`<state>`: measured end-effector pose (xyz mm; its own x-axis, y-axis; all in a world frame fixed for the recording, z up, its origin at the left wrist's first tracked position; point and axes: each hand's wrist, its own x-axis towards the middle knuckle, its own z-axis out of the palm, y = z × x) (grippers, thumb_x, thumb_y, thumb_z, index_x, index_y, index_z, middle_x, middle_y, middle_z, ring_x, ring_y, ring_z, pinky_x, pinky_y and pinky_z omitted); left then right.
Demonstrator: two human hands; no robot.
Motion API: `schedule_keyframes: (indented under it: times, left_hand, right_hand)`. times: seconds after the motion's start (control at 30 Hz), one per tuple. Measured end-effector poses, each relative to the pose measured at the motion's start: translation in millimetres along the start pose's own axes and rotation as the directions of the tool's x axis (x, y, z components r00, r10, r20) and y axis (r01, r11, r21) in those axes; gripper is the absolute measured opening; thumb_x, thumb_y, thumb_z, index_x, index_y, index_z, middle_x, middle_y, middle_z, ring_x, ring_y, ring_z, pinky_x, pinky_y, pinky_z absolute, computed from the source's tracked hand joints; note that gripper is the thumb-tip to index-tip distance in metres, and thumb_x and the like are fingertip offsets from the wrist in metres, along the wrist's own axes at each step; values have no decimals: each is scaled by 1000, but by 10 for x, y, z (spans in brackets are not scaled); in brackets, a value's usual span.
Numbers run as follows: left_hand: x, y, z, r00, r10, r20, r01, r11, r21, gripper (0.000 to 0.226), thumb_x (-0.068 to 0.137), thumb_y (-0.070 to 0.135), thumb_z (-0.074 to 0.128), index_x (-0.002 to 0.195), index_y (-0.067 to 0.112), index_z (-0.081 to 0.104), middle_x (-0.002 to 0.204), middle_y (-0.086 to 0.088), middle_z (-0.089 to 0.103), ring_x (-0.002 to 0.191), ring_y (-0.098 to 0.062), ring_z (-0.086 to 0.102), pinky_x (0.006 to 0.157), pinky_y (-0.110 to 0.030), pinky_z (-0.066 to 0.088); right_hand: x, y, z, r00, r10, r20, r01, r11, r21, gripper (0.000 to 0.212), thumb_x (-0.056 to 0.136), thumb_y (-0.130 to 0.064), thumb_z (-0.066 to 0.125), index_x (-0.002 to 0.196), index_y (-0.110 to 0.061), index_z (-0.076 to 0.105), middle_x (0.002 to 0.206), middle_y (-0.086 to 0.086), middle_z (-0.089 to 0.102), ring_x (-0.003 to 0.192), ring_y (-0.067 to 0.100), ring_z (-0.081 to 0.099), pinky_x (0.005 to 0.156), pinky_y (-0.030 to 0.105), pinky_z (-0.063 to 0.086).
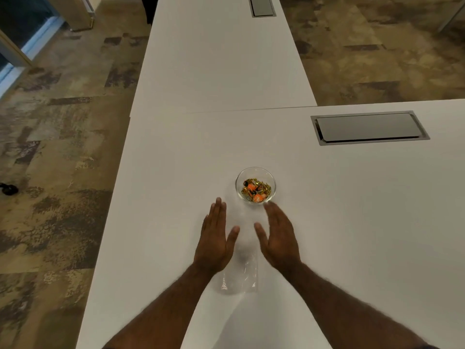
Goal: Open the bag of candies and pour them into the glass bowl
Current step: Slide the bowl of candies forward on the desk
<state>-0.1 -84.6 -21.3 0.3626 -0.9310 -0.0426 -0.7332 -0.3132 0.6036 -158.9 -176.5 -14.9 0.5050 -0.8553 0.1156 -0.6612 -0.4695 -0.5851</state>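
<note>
A small glass bowl (255,172) stands on the white table (176,172) and holds gold and orange wrapped candies (256,189). A clear plastic bag (241,275) lies flat and looks empty on the table below the bowl, between my wrists. My left hand (216,235) hovers flat with fingers apart just left of the bag. My right hand (278,235) is spread to the bag's right, its fingertips close to the bowl's near rim. Neither hand holds anything.
A grey metal cable hatch (370,128) is set into the table at the right, another hatch (261,6) into the table beyond. The table's left edge drops to patterned carpet (63,147). A small dark object (8,188) lies on the floor.
</note>
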Motion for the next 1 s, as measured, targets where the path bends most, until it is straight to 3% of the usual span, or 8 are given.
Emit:
schedule_keyframes:
  times: [0.07, 0.13, 0.27, 0.4, 0.47, 0.57, 0.73, 1.0]
  left_hand:
    - [287, 175, -31, 993, -108, -52, 91, 960, -265, 66, 96, 53, 20, 153, 23, 3, 162, 9, -1, 147, -1, -5, 118, -19, 1]
    - [553, 331, -57, 964, -261, -43, 205, 840, -502, 59, 99, 45, 23, 152, 21, 13, 161, 7, 13, 147, -2, 8, 116, -18, 8]
    - [1034, 495, -29, 845, -518, 129, 363, 380, -851, 53, 102, 42, 20, 145, 13, 37, 154, -1, 36, 142, -11, 29, 113, -27, 19]
    - [1338, 521, 103, 719, -661, 215, 361, 91, -928, 35, 100, 35, 38, 116, 15, 63, 127, -6, 63, 118, -19, 55, 100, -32, 41]
    - [1421, 531, 191, 682, -699, 215, 362, 67, -930, 31, 98, 32, 43, 110, 16, 66, 118, -5, 68, 110, -20, 61, 91, -32, 47]
    - [1484, 548, 320, 661, -728, 182, 354, 88, -931, 33, 98, 30, 41, 110, 15, 68, 111, -2, 72, 105, -16, 64, 86, -29, 49]
    - [1511, 649, 442, 622, -777, 92, 360, 179, -916, 35, 100, 28, 37, 87, 27, 69, 93, 8, 73, 91, -9, 65, 67, -21, 46]
    - [1758, 1295, 590, 697, -706, 124, 345, 179, -921, 38, 100, 28, 34, 118, 14, 64, 112, 0, 71, 100, -13, 63, 71, -22, 49]
  right_hand:
    - [259, -12, -56, 988, 139, -75, -123, 974, 189, 56, 101, -42, 39, 146, -10, 39, 153, 9, 42, 142, 21, 37, 115, 34, 32]
    - [493, -1, -79, 945, 321, -56, -273, 874, 402, 53, 102, -39, 35, 147, -12, 36, 154, 6, 40, 141, 16, 36, 114, 30, 31]
    - [888, 108, -51, 777, 596, 201, -514, 417, 749, 44, 106, -30, 32, 146, -16, 40, 153, 0, 42, 134, 5, 38, 107, 21, 26]
    - [1138, 183, 26, 665, 652, 366, -549, 93, 831, 34, 102, -24, 45, 131, -13, 57, 139, 3, 57, 131, 17, 49, 105, 28, 36]
    - [1209, 198, 70, 650, 638, 412, -550, 21, 835, 33, 98, -23, 52, 126, -10, 63, 131, 7, 64, 122, 22, 57, 103, 35, 46]
    - [1254, 176, 140, 666, 601, 442, -569, 27, 822, 25, 95, -22, 57, 116, -14, 68, 126, 9, 67, 115, 24, 61, 102, 41, 50]
    - [1292, 145, 167, 660, 608, 441, -567, 18, 823, 21, 100, -21, 47, 106, -27, 66, 117, -2, 66, 100, 11, 63, 80, 27, 54]
    - [1469, 462, -421, 660, 655, 368, -493, 7, 870, 21, 96, -21, 50, 102, -29, 68, 114, -4, 68, 107, 19, 63, 79, 32, 56]
